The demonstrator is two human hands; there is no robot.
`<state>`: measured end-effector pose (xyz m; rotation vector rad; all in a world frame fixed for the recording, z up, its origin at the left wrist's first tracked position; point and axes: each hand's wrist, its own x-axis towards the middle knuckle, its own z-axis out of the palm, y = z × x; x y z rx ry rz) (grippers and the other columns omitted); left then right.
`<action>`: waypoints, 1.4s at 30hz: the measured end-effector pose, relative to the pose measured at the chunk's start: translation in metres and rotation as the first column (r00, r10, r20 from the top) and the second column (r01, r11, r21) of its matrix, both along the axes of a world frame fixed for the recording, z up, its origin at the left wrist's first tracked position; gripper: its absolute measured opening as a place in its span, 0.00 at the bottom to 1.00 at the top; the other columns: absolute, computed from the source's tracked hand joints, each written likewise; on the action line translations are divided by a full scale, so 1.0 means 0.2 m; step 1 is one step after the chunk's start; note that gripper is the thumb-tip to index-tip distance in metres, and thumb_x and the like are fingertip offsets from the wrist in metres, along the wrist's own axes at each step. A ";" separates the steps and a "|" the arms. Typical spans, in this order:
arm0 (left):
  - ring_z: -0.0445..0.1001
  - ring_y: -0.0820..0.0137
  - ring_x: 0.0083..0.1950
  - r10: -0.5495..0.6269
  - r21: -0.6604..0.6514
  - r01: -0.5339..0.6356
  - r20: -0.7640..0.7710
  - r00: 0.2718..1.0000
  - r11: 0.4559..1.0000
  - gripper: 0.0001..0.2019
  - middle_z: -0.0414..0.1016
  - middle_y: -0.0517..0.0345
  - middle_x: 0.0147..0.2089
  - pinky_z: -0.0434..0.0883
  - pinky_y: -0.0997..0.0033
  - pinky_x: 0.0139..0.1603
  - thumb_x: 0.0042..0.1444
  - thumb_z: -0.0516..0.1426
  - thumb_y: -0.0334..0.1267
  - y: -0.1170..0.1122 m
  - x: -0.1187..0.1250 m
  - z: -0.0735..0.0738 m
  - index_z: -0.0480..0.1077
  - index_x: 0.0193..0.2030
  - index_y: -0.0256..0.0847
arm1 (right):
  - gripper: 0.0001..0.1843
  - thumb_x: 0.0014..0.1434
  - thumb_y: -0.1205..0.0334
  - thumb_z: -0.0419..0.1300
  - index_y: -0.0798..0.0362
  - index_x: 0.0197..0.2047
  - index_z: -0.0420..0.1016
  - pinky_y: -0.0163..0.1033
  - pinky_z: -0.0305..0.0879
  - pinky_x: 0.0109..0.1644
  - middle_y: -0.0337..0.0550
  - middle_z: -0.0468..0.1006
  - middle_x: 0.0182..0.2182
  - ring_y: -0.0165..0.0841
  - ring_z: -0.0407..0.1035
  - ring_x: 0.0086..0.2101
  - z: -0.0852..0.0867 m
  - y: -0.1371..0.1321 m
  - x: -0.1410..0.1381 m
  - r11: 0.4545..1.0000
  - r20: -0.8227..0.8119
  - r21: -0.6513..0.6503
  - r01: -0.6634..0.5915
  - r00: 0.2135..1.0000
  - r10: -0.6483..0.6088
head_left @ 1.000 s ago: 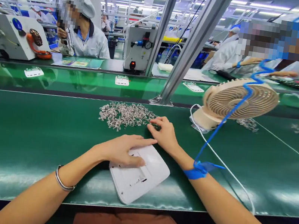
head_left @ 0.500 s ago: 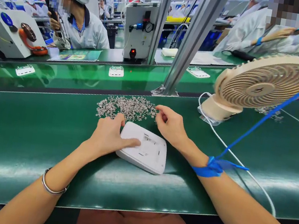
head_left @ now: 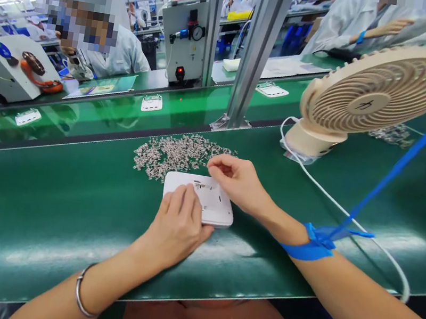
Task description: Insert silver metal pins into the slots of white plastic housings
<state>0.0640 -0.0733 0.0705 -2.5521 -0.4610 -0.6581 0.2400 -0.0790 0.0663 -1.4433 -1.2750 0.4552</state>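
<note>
A white plastic casing (head_left: 215, 208) with rounded corners and small slots lies on the green work surface. My left hand (head_left: 178, 224) grips its near left side, fingers over the top face and thumb along the front edge. Above the casing's far right corner is my right hand (head_left: 239, 184), thumb and forefinger pinched together. Whatever sits between those fingertips is too small to make out. Right behind the casing spreads a pile of small silvery metal pieces (head_left: 171, 154), close to the right fingertips.
A beige fan (head_left: 370, 106) stands at the right, its white cable (head_left: 334, 213) running forward. A blue cord (head_left: 412, 150) stretches from my right wristband. Behind the metal post (head_left: 256, 53), a green belt (head_left: 198, 100) carries white parts. A co-worker (head_left: 113, 49) is across it.
My left hand has shifted from the casing's left side to its front, fingers now on top. The casing has turned slightly. My right hand has come from the pile to above the casing.
</note>
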 end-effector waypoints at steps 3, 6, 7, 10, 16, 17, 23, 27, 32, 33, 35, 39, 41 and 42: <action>0.67 0.59 0.50 0.037 0.019 -0.037 -0.025 0.999 0.999 0.17 0.71 0.44 0.50 0.62 0.63 0.48 0.59 0.51 0.38 -0.06 0.01 -0.02 0.70 0.49 0.28 | 0.08 0.49 0.60 0.54 0.56 0.26 0.70 0.33 0.59 0.28 0.39 0.70 0.23 0.27 0.60 0.24 0.01 -0.02 -0.03 0.995 0.004 -0.028 -0.098 0.995 0.098; 0.67 0.60 0.51 0.040 0.020 -0.038 -0.065 0.997 0.999 0.15 0.71 0.46 0.51 0.62 0.64 0.49 0.58 0.52 0.35 -0.08 0.01 -0.05 0.70 0.49 0.30 | 0.07 0.48 0.61 0.54 0.55 0.24 0.67 0.33 0.58 0.27 0.37 0.67 0.20 0.27 0.60 0.23 0.01 -0.04 -0.04 0.983 0.009 -0.059 -0.173 0.985 0.173; 0.67 0.60 0.51 0.047 0.014 -0.046 -0.064 0.997 0.999 0.15 0.71 0.46 0.50 0.63 0.64 0.49 0.58 0.52 0.36 -0.08 0.01 -0.05 0.70 0.48 0.29 | 0.06 0.48 0.62 0.54 0.55 0.24 0.66 0.33 0.59 0.27 0.37 0.67 0.20 0.27 0.60 0.23 0.01 -0.05 -0.04 0.983 0.031 -0.063 -0.172 0.984 0.174; 0.67 0.59 0.50 0.074 -0.017 -0.074 -0.033 0.997 0.997 0.18 0.71 0.43 0.48 0.63 0.64 0.49 0.60 0.51 0.41 -0.08 0.01 -0.06 0.70 0.47 0.26 | 0.05 0.49 0.64 0.53 0.55 0.24 0.68 0.34 0.61 0.30 0.40 0.70 0.24 0.29 0.63 0.26 0.01 -0.06 -0.04 0.986 0.149 -0.043 -0.161 0.975 0.165; 0.67 0.61 0.50 0.101 -0.049 -0.103 -0.047 0.994 0.993 0.18 0.72 0.47 0.49 0.62 0.65 0.49 0.60 0.50 0.43 -0.08 0.02 -0.05 0.70 0.48 0.31 | 0.08 0.51 0.69 0.52 0.55 0.23 0.67 0.34 0.61 0.31 0.43 0.70 0.29 0.28 0.63 0.27 -0.02 -0.06 -0.01 0.986 0.411 0.017 -0.164 0.901 0.143; 0.67 0.61 0.50 0.102 -0.049 -0.104 -0.048 0.994 0.993 0.18 0.71 0.48 0.50 0.62 0.65 0.49 0.60 0.50 0.43 -0.08 0.02 -0.05 0.70 0.47 0.31 | 0.08 0.51 0.70 0.51 0.55 0.23 0.67 0.34 0.61 0.31 0.43 0.70 0.28 0.28 0.63 0.27 -0.03 -0.06 -0.01 0.987 0.439 0.028 -0.155 0.889 0.127; 0.66 0.61 0.50 0.094 -0.062 -0.097 -0.048 0.994 0.993 0.18 0.70 0.49 0.53 0.60 0.64 0.49 0.60 0.49 0.43 -0.08 0.02 -0.05 0.70 0.47 0.31 | 0.08 0.52 0.72 0.50 0.56 0.24 0.65 0.34 0.62 0.32 0.45 0.69 0.29 0.29 0.64 0.27 -0.06 -0.07 -0.01 0.991 0.549 0.089 -0.102 0.835 0.037; 0.66 0.60 0.50 0.098 -0.067 -0.104 -0.087 0.991 0.992 0.19 0.67 0.49 0.57 0.60 0.63 0.47 0.59 0.49 0.45 -0.07 0.02 -0.04 0.69 0.49 0.32 | 0.07 0.51 0.72 0.50 0.55 0.25 0.65 0.34 0.63 0.33 0.45 0.69 0.29 0.30 0.64 0.28 -0.07 -0.06 -0.03 0.995 0.561 0.075 -0.066 0.828 0.013; 0.65 0.60 0.49 0.103 -0.093 -0.117 -0.150 0.983 0.989 0.20 0.65 0.51 0.58 0.61 0.62 0.44 0.59 0.49 0.46 -0.06 0.04 -0.02 0.67 0.52 0.35 | 0.08 0.52 0.69 0.52 0.56 0.25 0.69 0.39 0.66 0.38 0.50 0.72 0.35 0.35 0.69 0.34 -0.08 -0.07 -0.02 0.998 0.551 0.064 -0.008 0.834 -0.028; 0.65 0.59 0.48 0.105 -0.091 -0.120 -0.153 0.983 0.989 0.20 0.66 0.52 0.58 0.61 0.62 0.44 0.59 0.49 0.46 -0.06 0.04 -0.02 0.67 0.51 0.35 | 0.09 0.53 0.68 0.51 0.56 0.25 0.70 0.40 0.67 0.39 0.50 0.73 0.37 0.36 0.70 0.35 -0.08 -0.08 -0.02 0.998 0.532 0.063 -0.014 0.847 -0.022; 0.65 0.59 0.48 0.107 -0.084 -0.120 -0.146 0.984 0.989 0.19 0.66 0.51 0.57 0.60 0.61 0.44 0.59 0.49 0.46 -0.06 0.04 -0.02 0.68 0.50 0.35 | 0.10 0.54 0.68 0.51 0.56 0.28 0.73 0.41 0.68 0.42 0.50 0.74 0.38 0.36 0.71 0.37 -0.09 -0.10 0.00 0.998 0.468 0.057 -0.041 0.884 0.010; 0.65 0.58 0.49 0.097 -0.080 -0.107 -0.121 0.988 0.991 0.18 0.66 0.50 0.57 0.59 0.61 0.44 0.59 0.48 0.45 -0.06 0.04 -0.04 0.69 0.48 0.35 | 0.12 0.55 0.67 0.51 0.54 0.33 0.76 0.41 0.68 0.47 0.47 0.75 0.41 0.35 0.71 0.41 -0.10 -0.14 0.02 0.995 0.404 0.052 -0.080 0.913 0.052; 0.65 0.59 0.49 0.095 -0.077 -0.104 -0.115 0.989 0.992 0.18 0.66 0.49 0.57 0.59 0.61 0.44 0.60 0.48 0.44 -0.06 0.04 -0.05 0.68 0.48 0.34 | 0.13 0.56 0.67 0.50 0.55 0.34 0.77 0.41 0.68 0.48 0.48 0.75 0.42 0.35 0.71 0.41 -0.10 -0.15 0.02 0.995 0.428 0.063 -0.083 0.903 0.049; 0.65 0.59 0.49 0.096 -0.075 -0.105 -0.113 0.989 0.992 0.17 0.66 0.50 0.57 0.59 0.61 0.44 0.60 0.47 0.43 -0.06 0.04 -0.05 0.68 0.48 0.34 | 0.13 0.57 0.67 0.50 0.55 0.35 0.77 0.41 0.69 0.48 0.49 0.75 0.42 0.35 0.71 0.42 -0.11 -0.15 0.02 0.994 0.443 0.069 -0.084 0.895 0.045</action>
